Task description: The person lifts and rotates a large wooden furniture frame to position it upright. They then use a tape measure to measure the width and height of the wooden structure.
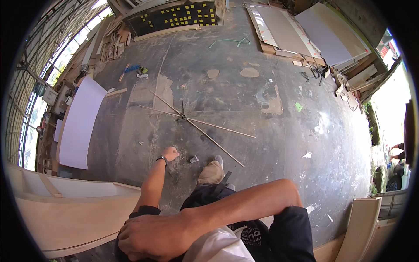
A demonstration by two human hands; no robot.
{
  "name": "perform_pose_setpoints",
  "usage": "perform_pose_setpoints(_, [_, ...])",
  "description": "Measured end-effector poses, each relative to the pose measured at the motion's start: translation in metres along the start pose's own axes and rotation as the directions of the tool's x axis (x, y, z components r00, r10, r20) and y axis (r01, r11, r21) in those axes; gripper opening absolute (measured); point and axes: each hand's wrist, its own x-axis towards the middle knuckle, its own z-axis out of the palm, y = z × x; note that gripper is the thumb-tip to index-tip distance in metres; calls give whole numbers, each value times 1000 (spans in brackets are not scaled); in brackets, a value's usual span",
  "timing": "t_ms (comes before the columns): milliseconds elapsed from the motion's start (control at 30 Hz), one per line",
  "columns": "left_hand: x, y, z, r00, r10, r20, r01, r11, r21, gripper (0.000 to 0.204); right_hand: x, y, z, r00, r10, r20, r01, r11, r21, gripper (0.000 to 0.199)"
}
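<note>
Fingers of the left hand [170,153] are curling into a loose, empty fist above the grey concrete floor [244,100], near a small grey block [194,159]. Crossing the body, the right hand [150,238] is gripping the left upper arm's dark sleeve [144,211].

left hand [170,153] grip unclear, small floor object [194,159] indistinct

crossed thin metal rods [196,122] dead center, white board [78,124] at 9 o'clock, stacked panels [305,32] at 1 o'clock, black-and-yellow grid board [174,17] at 12, plywood cabinet [70,209] at 8
</note>
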Motion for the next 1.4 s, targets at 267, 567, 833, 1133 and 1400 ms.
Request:
perform_pose_setpoints(267, [198,29,-71,885,-418,208,439,895,-71,31,-44,73,-213,975,-151,-163,106,961,-257,15])
perform_pose_setpoints(567, [536,175,-263,975,-223,22,196,801,-566,34,-133,150,-572,941,81,-330,-218,890,-401,11])
perform_pose_setpoints(833, [780,301,-491,929,-272,-250,-31,618,-786,38,-194,289,-732,951,258,-171,-274,959,-77,17])
perform_pose_setpoints(1133, [958,236,-599,836,-320,-445,-10,803,-595,27,-318,329,-1091,665,176,-726,-344,935,-88,46])
perform_pose_setpoints(1400, [893,140,-314,759,-430,-489,553,822,136,27,-631,515,-1372,-630,202,-750,-363,777,515,37])
